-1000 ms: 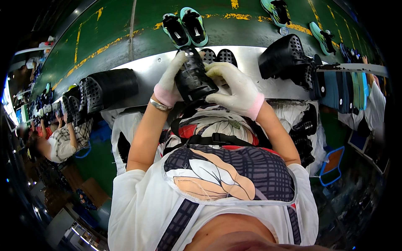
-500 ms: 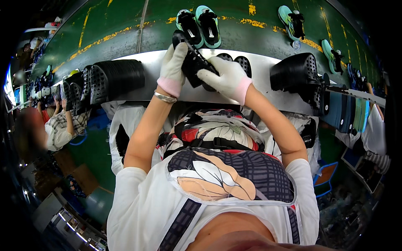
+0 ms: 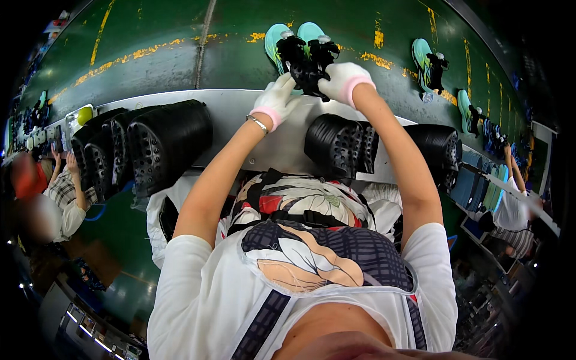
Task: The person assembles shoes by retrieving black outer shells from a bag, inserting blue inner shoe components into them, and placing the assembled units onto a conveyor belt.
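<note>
Both my hands wear white gloves with pink cuffs and reach over the far edge of the metal shelf. Beyond it, a pair of teal shoes, the left shoe and the right shoe, sits on the green surface with black parts at the near end. My right hand has curled fingers closed on the black part of the right shoe. My left hand has its fingers stretched out, their tips against the black part of the left shoe. Black parts overlap between my hands, hiding details.
Stacks of black perforated, shoe-shaped pieces stand on the shelf: left stack, middle stack, right stack. Another teal shoe lies farther right. People work at both sides; one person's sleeve shows at left.
The black perforated piece is no longer held up between my hands. Both hands have moved to the shoe pair, the right one farther forward. The stacks and shoes have shifted in view.
</note>
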A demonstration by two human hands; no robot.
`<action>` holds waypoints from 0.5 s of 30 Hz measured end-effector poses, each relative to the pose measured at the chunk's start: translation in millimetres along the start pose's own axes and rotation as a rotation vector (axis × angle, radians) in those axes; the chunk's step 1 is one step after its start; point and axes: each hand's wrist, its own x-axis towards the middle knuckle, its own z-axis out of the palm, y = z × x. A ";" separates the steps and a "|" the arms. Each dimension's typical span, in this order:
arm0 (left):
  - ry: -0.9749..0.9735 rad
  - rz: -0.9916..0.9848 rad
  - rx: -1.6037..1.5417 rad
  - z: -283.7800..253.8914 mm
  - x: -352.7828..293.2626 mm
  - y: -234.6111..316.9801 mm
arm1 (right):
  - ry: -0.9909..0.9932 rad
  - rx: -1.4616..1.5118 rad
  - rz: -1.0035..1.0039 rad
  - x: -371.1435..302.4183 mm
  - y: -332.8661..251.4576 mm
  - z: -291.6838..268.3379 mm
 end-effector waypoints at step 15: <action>-0.336 -0.477 0.020 20.9 58.9 1.3 | 0.001 -0.137 0.075 99.7 -52.2 29.1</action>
